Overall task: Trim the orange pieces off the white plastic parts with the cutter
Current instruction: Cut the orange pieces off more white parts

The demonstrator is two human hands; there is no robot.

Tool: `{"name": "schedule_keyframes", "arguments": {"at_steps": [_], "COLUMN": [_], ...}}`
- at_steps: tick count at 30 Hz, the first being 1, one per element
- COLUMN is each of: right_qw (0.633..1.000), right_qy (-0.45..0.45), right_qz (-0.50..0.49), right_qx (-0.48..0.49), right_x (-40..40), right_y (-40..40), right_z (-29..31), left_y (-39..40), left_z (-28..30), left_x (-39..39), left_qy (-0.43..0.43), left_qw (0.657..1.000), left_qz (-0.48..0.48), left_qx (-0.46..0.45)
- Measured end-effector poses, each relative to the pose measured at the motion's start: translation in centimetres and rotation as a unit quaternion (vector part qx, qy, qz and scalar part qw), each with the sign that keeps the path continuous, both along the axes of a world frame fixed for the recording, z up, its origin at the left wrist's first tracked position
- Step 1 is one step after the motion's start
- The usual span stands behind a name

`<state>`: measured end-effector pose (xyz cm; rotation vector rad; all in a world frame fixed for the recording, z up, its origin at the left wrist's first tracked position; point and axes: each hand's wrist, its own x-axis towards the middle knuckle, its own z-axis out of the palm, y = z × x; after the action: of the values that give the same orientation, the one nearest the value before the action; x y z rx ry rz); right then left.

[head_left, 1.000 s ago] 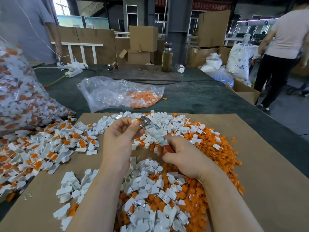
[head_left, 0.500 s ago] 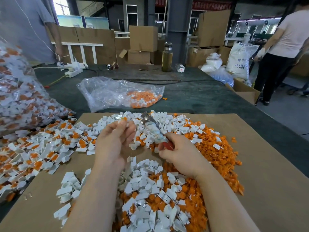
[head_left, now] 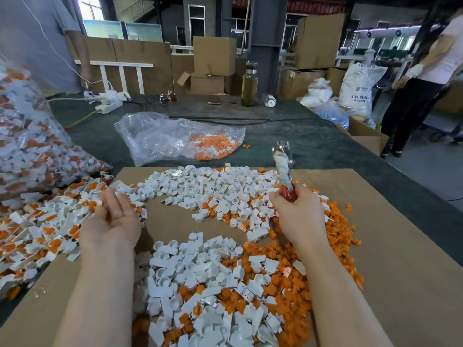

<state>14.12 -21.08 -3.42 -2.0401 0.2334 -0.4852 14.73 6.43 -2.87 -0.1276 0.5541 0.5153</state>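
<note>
Reaching between cuts, our left hand (head_left: 114,216) lies palm-up, holding nothing, beside the untrimmed parts (head_left: 47,229); our right hand (head_left: 298,211) grips the cutter (head_left: 284,166) upright; next, we judge, pick one.

Right hand (head_left: 298,216) around upright cutter (head_left: 283,169), left hand (head_left: 114,216) palm-up, empty, over white parts (head_left: 200,279) on cardboard (head_left: 400,259).

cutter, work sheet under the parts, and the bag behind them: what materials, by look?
Cutter: shiny metal head, glossy red handle that looks plastic, shaft wrapped in whitish tape or cloth. Work sheet: matte brown cardboard, judging by its flat fibrous look. Bag: thin clear plastic film, crinkled and glinting.
</note>
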Motion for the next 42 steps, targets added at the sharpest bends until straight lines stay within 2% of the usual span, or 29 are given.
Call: {"name": "schedule_keyframes", "arguments": {"at_steps": [2, 6, 7, 8, 9, 11, 13, 15, 17, 18, 20, 24, 27, 30, 34, 36, 40, 41, 42], "right_qw": [1.0, 1.0, 1.0, 1.0, 1.0, 0.999, 0.999, 0.998, 0.997, 0.997, 0.997, 0.995, 0.995, 0.994, 0.993, 0.994, 0.994, 0.994, 0.995], "right_qy": [-0.002, 0.002, 0.003, 0.006, 0.009, 0.017, 0.019, 0.014, 0.012, 0.013, 0.013, 0.018, 0.019, 0.018, 0.019, 0.018, 0.018, 0.019, 0.022], "right_qz": [-0.003, -0.008, -0.007, -0.004, 0.001, 0.013, 0.018, 0.02, 0.023, 0.024, 0.025, 0.024, 0.027, 0.027, 0.029, 0.029, 0.03, 0.031, 0.033], "right_qx": [0.001, -0.011, -0.015, -0.018, -0.022, -0.028, -0.039, -0.055, -0.067, -0.072, -0.078, -0.091, -0.098, -0.105, -0.109, -0.108, -0.104, -0.099, -0.092], "right_x": [0.1, 0.2, 0.3, 0.3, 0.3, 0.2, 0.1, 0.0, -0.1, -0.1, -0.1, 0.0, -0.1, -0.2, -0.2, -0.2, -0.2, -0.1, -0.1], "right_y": [-0.1, 0.1, 0.1, 0.1, 0.1, 0.1, 0.2, 0.3, 0.4, 0.4, 0.5, 0.6, 0.7, 0.8, 1.0, 1.0, 1.0, 0.9, 0.9], "right_z": [-0.1, -0.2, -0.2, -0.2, -0.2, -0.2, -0.1, -0.1, 0.0, 0.1, 0.1, 0.1, 0.1, 0.2, 0.3, 0.3, 0.2, 0.2, 0.2], "left_y": [0.1, -0.7, -1.2, -1.8, -2.5, -4.6, -6.9, -8.9, -10.3, -10.7, -11.1, -11.4, -11.6, -11.8, -12.0, -12.0, -11.7, -11.6, -11.4], "left_z": [-0.6, -0.1, 0.1, 0.6, 0.9, 1.2, 1.3, 0.9, 0.3, 0.0, -0.6, -1.0, -0.9, -0.8, -0.7, -0.8, -1.2, -1.3, -1.2], "left_x": [0.0, -0.2, -0.2, -0.5, -0.6, -0.9, -1.2, -1.5, -1.5, -1.4, -1.2, -0.7, -0.7, -0.9, -1.3, -1.3, -1.1, -1.1, -1.0], "left_qy": [-0.046, -0.041, -0.025, 0.01, 0.051, 0.112, 0.119, 0.096, 0.079, 0.071, 0.046, 0.024, 0.03, 0.026, 0.012, 0.011, 0.011, 0.016, 0.024], "left_qw": [0.999, 0.996, 0.99, 0.971, 0.931, 0.803, 0.653, 0.477, 0.329, 0.272, 0.203, 0.145, 0.127, 0.125, 0.096, 0.106, 0.151, 0.169, 0.202], "left_qz": [0.01, -0.052, -0.092, -0.146, -0.2, -0.269, -0.292, -0.306, -0.302, -0.289, -0.275, -0.271, -0.268, -0.265, -0.258, -0.267, -0.286, -0.286, -0.287], "left_qx": [-0.011, 0.055, 0.104, 0.19, 0.3, 0.52, 0.689, 0.818, 0.891, 0.915, 0.939, 0.951, 0.954, 0.956, 0.961, 0.958, 0.946, 0.943, 0.936]}}
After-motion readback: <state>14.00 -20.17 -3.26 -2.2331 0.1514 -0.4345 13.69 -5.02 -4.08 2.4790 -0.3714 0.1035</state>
